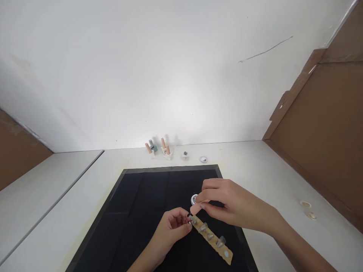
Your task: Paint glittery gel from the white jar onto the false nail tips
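A tan strip (213,240) lies slanted on the black mat (127,219), with several translucent greyish false nails (210,236) standing along it. My left hand (173,228) is closed at the strip's upper left end, thumb and fingers pinching the false nail there. Above that same end, my right hand (224,204) grips a flat, round-ended pink nail file (196,209) between thumb and fingers. The file's tip is close to the pinched nail; I cannot tell whether they touch. Partly covered by my right fingers is a small round white-rimmed pot (194,199) on the mat.
Nail polish bottles (167,150) stand along the back by the white wall. Right of them are a small clear container (185,155) and a round white dish (203,159). Two small round pieces (308,210) lie far right, near the brown cardboard panel (326,132).
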The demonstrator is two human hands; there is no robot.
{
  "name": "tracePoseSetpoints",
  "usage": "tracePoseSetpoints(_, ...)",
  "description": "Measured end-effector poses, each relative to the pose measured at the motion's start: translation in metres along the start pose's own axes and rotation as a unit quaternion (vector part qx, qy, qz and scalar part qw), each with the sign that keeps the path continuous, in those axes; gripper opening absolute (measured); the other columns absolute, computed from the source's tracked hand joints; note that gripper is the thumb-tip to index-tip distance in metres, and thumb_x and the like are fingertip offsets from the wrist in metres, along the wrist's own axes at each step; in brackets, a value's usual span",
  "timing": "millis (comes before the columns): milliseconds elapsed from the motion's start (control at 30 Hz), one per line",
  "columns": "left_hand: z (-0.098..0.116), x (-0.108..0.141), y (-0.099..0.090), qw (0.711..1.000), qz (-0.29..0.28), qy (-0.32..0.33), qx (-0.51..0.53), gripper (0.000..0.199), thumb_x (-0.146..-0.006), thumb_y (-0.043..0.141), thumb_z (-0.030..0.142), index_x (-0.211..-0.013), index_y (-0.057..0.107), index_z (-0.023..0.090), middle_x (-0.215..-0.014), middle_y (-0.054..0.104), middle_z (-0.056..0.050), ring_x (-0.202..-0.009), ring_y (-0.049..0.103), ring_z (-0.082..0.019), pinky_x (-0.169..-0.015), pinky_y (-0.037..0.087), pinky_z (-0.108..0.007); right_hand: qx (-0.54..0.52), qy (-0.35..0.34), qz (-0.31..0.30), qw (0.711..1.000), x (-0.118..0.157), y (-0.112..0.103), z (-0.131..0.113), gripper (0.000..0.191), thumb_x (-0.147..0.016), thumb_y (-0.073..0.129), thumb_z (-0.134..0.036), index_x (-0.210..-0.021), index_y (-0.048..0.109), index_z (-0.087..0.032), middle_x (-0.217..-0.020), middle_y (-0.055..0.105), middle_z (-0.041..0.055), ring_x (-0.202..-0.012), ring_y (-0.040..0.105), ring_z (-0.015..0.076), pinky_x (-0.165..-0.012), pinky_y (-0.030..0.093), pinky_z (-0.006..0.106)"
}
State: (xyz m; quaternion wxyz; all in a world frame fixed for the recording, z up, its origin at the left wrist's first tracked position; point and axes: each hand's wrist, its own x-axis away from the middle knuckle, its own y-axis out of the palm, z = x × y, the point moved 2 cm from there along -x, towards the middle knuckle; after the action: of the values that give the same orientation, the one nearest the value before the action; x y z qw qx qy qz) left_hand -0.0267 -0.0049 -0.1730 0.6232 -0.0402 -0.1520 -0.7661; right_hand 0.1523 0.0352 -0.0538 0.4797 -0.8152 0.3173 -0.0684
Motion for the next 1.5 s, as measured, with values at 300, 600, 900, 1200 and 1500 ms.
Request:
tracePoseSetpoints(300, -0.0001, 0.0, 0.0002, 1.0, 0.005, 0.004, -0.006, 0.026, -0.058, 0.079, 0.033, -0.062, 0.062, 0.014, -0.055, 0.048, 0.005, -0.056, 0.038, -0.008, -0.054, 0.031, -0.02, 0.007, 0.012, -0.022, 1.0, -0.0002, 0.0005, 0.0008, 0.022, -0.082, 0.051, -0.01, -0.084, 0.07, -0.019, -0.074, 0.058, 0.0009, -0.064, 0.051, 0.0105, -0.055, 0.035, 0.021)
tracePoseSetpoints(600, 0.0004, 0.0002, 0.0009, 1.0, 0.007, 0.0, -0.019, 0.024, -0.059, 0.077, 0.032, -0.065, 0.063, 0.013, -0.054, 0.049, 0.004, -0.055, 0.038, -0.009, -0.053, 0.029, -0.021, -0.002, 0.022, -0.044, 0.999, 0.0022, -0.0002, 0.0013, 0.024, -0.081, 0.051, -0.009, -0.081, 0.073, -0.02, -0.07, 0.057, 0.0008, -0.062, 0.05, 0.011, -0.052, 0.033, 0.021)
tracePoseSetpoints(900, -0.0009, -0.0003, -0.0005, 1.0, 0.006, 0.003, -0.011, 0.026, -0.059, 0.077, 0.033, -0.065, 0.062, 0.014, -0.056, 0.049, 0.004, -0.056, 0.039, -0.009, -0.055, 0.03, -0.021, -0.007, 0.021, -0.024, 0.999, 0.0021, -0.004, -0.0012, 0.026, -0.082, 0.049, -0.007, -0.087, 0.071, -0.02, -0.077, 0.059, 0.0007, -0.068, 0.053, 0.0109, -0.058, 0.037, 0.021)
tracePoseSetpoints(1200, -0.001, 0.0, -0.0006, 1.0, 0.0, 0.003, -0.022, 0.027, -0.059, 0.077, 0.034, -0.064, 0.06, 0.014, -0.057, 0.048, 0.004, -0.057, 0.038, -0.009, -0.055, 0.029, -0.022, 0.0, 0.006, -0.022, 1.0, 0.0, -0.0002, -0.0004, 0.023, -0.086, 0.047, -0.009, -0.093, 0.067, -0.019, -0.084, 0.059, 0.0017, -0.069, 0.054, 0.0108, -0.061, 0.039, 0.021)
tracePoseSetpoints(1500, -0.0002, 0.0005, -0.0003, 1.0, 0.007, 0.004, -0.023, 0.025, -0.059, 0.077, 0.034, -0.064, 0.062, 0.014, -0.055, 0.047, 0.005, -0.056, 0.037, -0.009, -0.054, 0.029, -0.022, 0.006, 0.009, -0.039, 0.999, 0.0012, 0.0011, 0.001, 0.02, -0.083, 0.05, -0.009, -0.082, 0.068, -0.018, -0.075, 0.057, -0.0001, -0.065, 0.052, 0.0099, -0.056, 0.036, 0.021)
